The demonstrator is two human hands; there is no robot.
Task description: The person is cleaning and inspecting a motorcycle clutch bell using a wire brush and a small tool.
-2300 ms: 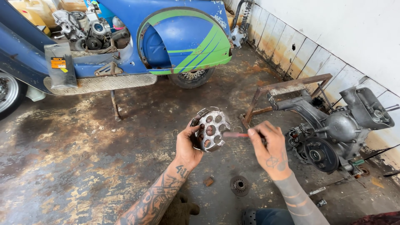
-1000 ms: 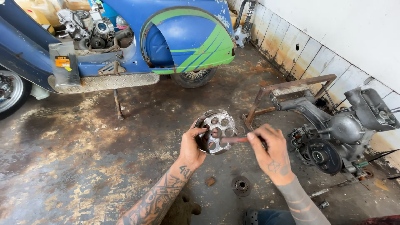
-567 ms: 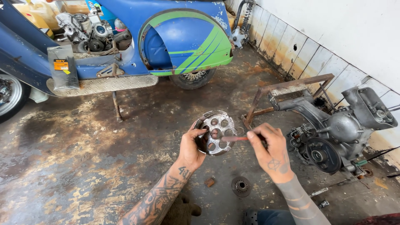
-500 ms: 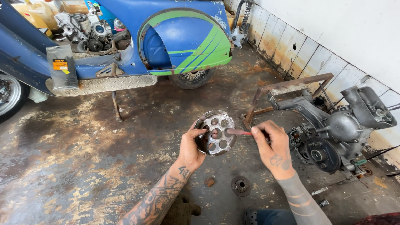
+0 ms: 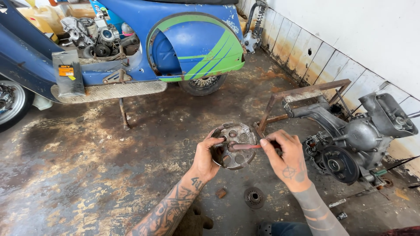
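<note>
Both grips closed: left hand (image 5: 205, 159) round perforated disc (image 5: 234, 145), right hand (image 5: 286, 159) round tool (image 5: 245, 147).

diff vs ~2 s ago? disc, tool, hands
The left hand turned the round holed metal disc from edge-on and tilted to face the camera. The right hand kept the reddish tool and brought its tip onto the disc's centre. Both grips, the engine and scooter unchanged.

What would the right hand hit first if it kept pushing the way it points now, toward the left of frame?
Likely the round perforated metal disc held by the left hand. The right hand pinches a reddish rod whose tip already sits at the disc's centre. Depth is unclear, but nothing else lies between.
</note>
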